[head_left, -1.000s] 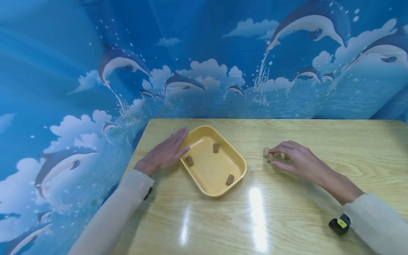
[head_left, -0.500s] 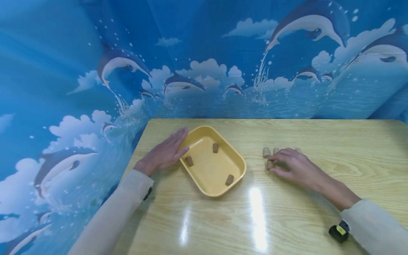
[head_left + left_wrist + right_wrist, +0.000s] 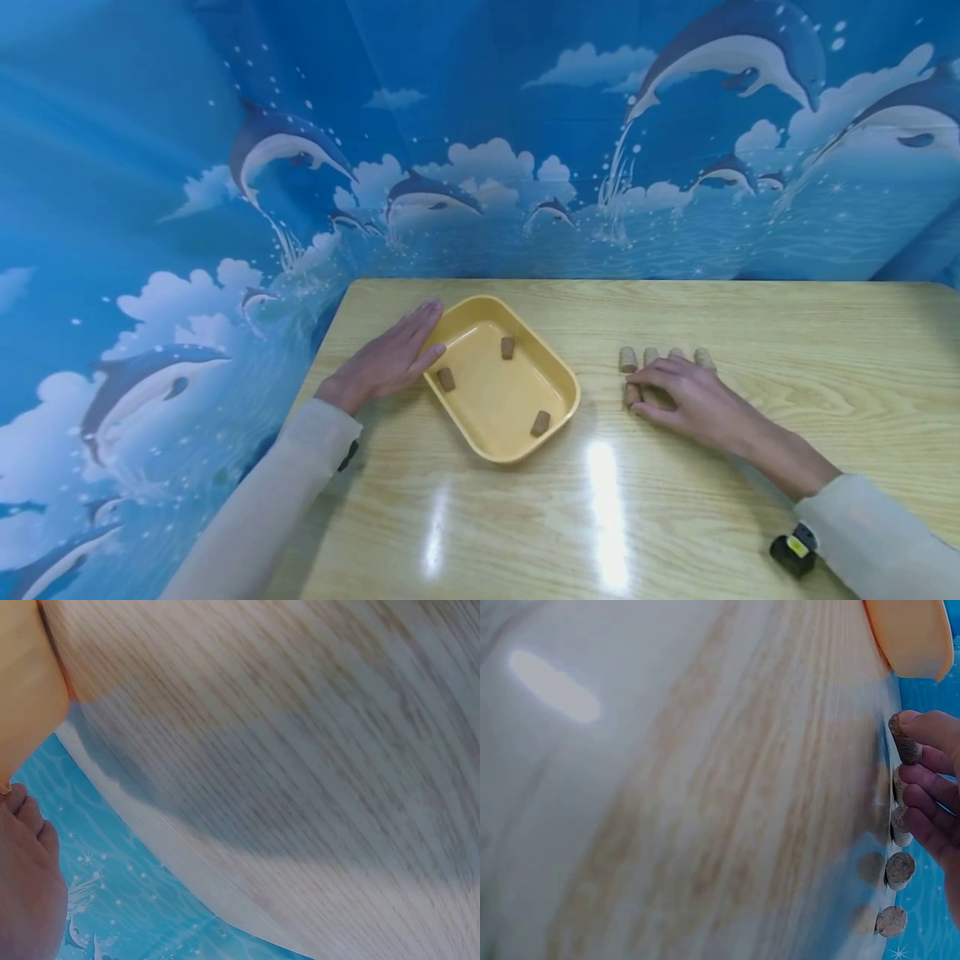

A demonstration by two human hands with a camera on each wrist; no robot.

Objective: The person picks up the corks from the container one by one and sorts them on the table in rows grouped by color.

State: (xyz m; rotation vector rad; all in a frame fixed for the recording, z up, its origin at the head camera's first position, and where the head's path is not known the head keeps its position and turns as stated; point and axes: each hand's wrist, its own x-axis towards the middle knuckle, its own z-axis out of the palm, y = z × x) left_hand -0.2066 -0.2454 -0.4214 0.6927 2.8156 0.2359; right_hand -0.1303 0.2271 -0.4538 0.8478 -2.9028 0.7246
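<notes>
My right hand (image 3: 693,402) pinches a brown cork stopper (image 3: 632,395) between thumb and fingertips, low over the table. In the right wrist view that cork (image 3: 904,740) is held by the thumb's tip, with the other fingers spread beside it. Just behind, a row of several paler corks (image 3: 627,359) stands on the wood, partly covered by the fingers. My left hand (image 3: 390,354) lies along the left side of a yellow tray (image 3: 558,362), fingers straight, thumb over the rim. Three brown corks, one of them near the front corner (image 3: 541,423), lie apart inside the tray.
The wood-grain table (image 3: 810,358) reaches back to a blue dolphin-print cloth (image 3: 480,108), which also hangs along the left side. Light glares off the tabletop in front of the tray. A small black device (image 3: 793,554) sits at the right wrist.
My right hand has drawn the pinched cork a little toward the near side, away from the row, so more of the row's corks show. The left hand and tray stay in place.
</notes>
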